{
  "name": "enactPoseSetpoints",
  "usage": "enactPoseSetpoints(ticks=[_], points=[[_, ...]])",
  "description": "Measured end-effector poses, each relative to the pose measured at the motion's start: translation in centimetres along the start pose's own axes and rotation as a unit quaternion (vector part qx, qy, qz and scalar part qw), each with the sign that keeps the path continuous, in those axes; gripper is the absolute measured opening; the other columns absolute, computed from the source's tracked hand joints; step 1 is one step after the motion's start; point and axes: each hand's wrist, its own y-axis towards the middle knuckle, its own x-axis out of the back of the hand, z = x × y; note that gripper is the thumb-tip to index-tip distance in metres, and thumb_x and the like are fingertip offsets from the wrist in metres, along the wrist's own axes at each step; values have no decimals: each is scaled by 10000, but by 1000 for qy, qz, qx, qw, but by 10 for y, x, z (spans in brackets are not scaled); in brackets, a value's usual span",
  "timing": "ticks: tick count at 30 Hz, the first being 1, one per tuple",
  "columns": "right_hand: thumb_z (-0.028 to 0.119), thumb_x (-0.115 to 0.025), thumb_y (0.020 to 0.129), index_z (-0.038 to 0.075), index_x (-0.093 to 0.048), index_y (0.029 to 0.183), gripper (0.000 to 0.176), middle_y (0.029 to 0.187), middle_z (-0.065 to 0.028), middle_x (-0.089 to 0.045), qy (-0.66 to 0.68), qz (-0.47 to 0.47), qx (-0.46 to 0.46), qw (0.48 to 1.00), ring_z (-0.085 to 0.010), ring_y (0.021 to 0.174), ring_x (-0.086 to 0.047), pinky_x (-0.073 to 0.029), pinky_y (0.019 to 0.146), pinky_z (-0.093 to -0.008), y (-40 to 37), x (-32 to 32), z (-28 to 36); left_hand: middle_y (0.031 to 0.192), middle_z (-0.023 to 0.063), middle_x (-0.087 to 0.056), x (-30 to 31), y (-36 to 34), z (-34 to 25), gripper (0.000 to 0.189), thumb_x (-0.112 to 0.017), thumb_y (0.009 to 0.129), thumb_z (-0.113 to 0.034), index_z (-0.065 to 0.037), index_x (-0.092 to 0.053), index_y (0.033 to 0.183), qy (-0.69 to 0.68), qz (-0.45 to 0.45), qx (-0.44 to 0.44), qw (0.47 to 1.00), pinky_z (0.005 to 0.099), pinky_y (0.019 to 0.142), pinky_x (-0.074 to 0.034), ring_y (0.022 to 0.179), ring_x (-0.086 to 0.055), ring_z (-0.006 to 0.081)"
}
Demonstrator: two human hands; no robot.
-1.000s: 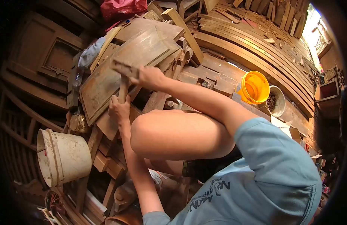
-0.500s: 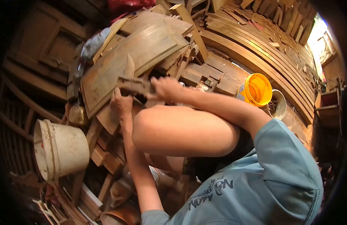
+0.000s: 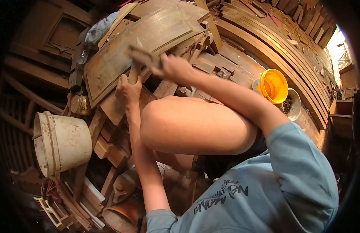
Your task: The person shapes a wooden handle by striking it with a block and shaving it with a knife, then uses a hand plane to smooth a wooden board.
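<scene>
My left hand [image 3: 128, 91] is closed round the lower end of a slim wooden piece [image 3: 135, 73] that comes to a pointed tip. It holds the piece up at the near edge of a wooden panel [image 3: 149, 33]. My right hand [image 3: 176, 70] grips a block-shaped wooden tool [image 3: 142, 57], smeared by motion. The tool crosses over the wooden piece just above my left fingers and hides part of it. My raised knee [image 3: 187, 126] is close below my right forearm.
A dirty white bucket [image 3: 71, 141] stands at the left. Beyond my right arm are a yellow bucket [image 3: 276, 87] and a pale bowl [image 3: 293, 105]. Long planks [image 3: 261, 50] lie stacked behind them. A plastic bottle [image 3: 82, 56] and grey cloth [image 3: 100, 31] lie left of the panel.
My right hand and the block-shaped tool have moved up, toward the tip of the wooden piece. My left hand has shifted slightly up and keeps its hold. The view has tilted a little.
</scene>
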Motion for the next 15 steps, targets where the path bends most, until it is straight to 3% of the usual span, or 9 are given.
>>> enactPoseSetpoints(ticks=[2, 4, 5, 6, 8, 10, 12, 14, 15], points=[[608, -539, 842, -72, -563, 971, 693, 828, -319, -642, -52, 78, 54, 994, -447, 796, -661, -541, 712, -502, -31, 5, -6, 767, 149, -633, -3, -1, 2, 433, -768, 693, -412, -54, -531, 743, -18, -12, -15, 1000, 453, 574, -498, 694, -627, 359], [610, -525, 854, -74, -562, 979, 696, 837, -307, -647, -53, 20, 35, 998, -442, 800, -662, -541, 716, -498, 2, 2, -3, 766, 149, -630, -4, -2, 2, 430, -772, 692, -405, -51, -536, 755, 1, -15, -8, 1000, 450, 579, -498, 701, -629, 359], [605, -516, 865, -78, -562, 985, 696, 837, -299, -651, 10, 5, 20, 1000, -434, 801, -663, -541, 712, -498, 23, 3, 0, 771, 150, -629, -2, 1, 0, 432, -774, 692, -404, -49, -537, 761, -1, -5, 4, 1000, 452, 583, -498, 708, -628, 363], [602, -512, 873, -85, -557, 995, 699, 834, -297, -651, 31, 58, -25, 998, -425, 803, -666, -541, 720, -493, 39, 18, 14, 776, 151, -628, 1, 0, 0, 434, -775, 691, -403, -48, -538, 768, -2, 10, 16, 1000, 454, 588, -498, 715, -628, 367], [606, -512, 870, -93, -553, 988, 710, 854, -317, -646, 57, 25, -24, 998, -431, 818, -664, -539, 726, -493, 21, 8, 14, 782, 150, -629, 1, 0, 3, 432, -774, 693, -402, -47, -540, 768, 2, 21, 16, 1000, 457, 597, -501, 720, -626, 369], [602, -509, 873, -104, -549, 1003, 718, 867, -334, -638, -49, 35, 72, 996, -436, 839, -659, -536, 732, -491, -27, -2, 0, 773, 143, -630, -4, 0, 2, 419, -768, 699, -398, -49, -543, 760, -14, -34, -22, 999, 454, 593, -502, 716, -628, 366], [595, -515, 871, -99, -553, 1026, 712, 856, -335, -636, -44, 82, 87, 992, -433, 835, -662, -539, 728, -491, -20, 0, -7, 762, 133, -630, -8, -4, 3, 421, -766, 699, -402, -51, -539, 750, -46, -54, -29, 997, 453, 585, -502, 709, -630, 363], [594, -516, 868, -93, -560, 1020, 705, 841, -326, -642, 8, -9, 10, 1000, -424, 806, -671, -544, 725, -488, 24, 3, 3, 767, 131, -630, -3, -1, 2, 436, -765, 696, -416, -51, -530, 747, 3, 3, 13, 1000, 458, 586, -502, 716, -629, 365], [594, -516, 868, -93, -560, 1020, 705, 841, -326, -642, 15, -8, 8, 1000, -424, 806, -671, -544, 725, -488, 20, -2, 4, 758, 129, -624, 0, -1, 0, 441, -770, 689, -417, -53, -526, 743, 8, 6, 18, 1000, 458, 585, -501, 709, -627, 362]])
